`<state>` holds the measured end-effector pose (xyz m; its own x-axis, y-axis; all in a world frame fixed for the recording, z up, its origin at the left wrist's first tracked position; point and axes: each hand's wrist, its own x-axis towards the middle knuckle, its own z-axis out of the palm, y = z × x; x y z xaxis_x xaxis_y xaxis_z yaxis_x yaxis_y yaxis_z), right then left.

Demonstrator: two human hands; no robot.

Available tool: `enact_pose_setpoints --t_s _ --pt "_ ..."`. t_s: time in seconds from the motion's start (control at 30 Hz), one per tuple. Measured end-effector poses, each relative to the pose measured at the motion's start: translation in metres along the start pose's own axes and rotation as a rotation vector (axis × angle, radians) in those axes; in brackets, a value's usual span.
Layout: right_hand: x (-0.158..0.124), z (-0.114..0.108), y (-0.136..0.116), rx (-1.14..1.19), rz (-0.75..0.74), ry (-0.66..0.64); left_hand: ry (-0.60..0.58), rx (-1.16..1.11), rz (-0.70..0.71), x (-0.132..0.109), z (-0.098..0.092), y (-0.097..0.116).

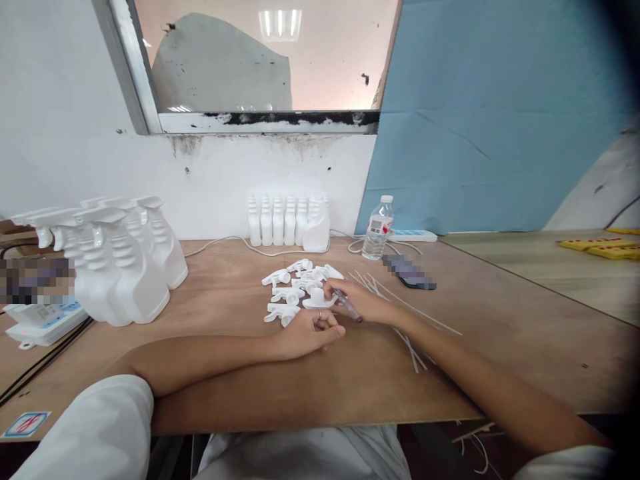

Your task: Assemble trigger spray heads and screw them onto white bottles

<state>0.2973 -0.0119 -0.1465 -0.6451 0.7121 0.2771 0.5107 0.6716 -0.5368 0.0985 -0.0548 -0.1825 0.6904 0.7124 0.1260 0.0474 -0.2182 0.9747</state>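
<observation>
My right hand (363, 301) is closed around a slim, clear, brownish pen-like tool (350, 307) that slants across the fingers. Its fingertips reach a white trigger spray head (320, 300) at the near right of a small pile; whether they grip it too, I cannot tell. More white trigger spray heads (287, 295) lie loosely together just left of it. My left hand (310, 331) rests on the table in front of the pile, fingers curled in and a ring on one finger. Its palm is hidden. Thin white tubes (414, 353) lie partly under my right forearm.
White spray bottles with heads fitted (143, 287) stand grouped at left, beside a power strip (47, 327). Headless white bottles (273, 220) line the wall. A water bottle (379, 230), a phone (410, 272) and a white cable (260, 252) occupy the back of the wooden table (225, 393).
</observation>
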Motion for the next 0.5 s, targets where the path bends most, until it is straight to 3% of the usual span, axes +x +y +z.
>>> enact_pose_setpoints --t_s 0.17,0.27,0.33,0.5 --pt "0.002 -0.006 -0.003 0.009 0.016 0.315 0.059 -0.243 -0.088 0.004 -0.002 0.001" --pt "0.002 -0.008 -0.01 0.052 0.022 0.453 0.133 -0.461 -0.043 0.006 -0.003 0.002" --pt "0.0 -0.008 -0.018 0.083 0.018 0.431 0.139 -0.59 -0.011 0.008 -0.004 0.002" --pt "-0.007 -0.003 -0.029 0.244 -0.046 0.217 0.107 -0.891 -0.056 0.011 -0.008 0.002"
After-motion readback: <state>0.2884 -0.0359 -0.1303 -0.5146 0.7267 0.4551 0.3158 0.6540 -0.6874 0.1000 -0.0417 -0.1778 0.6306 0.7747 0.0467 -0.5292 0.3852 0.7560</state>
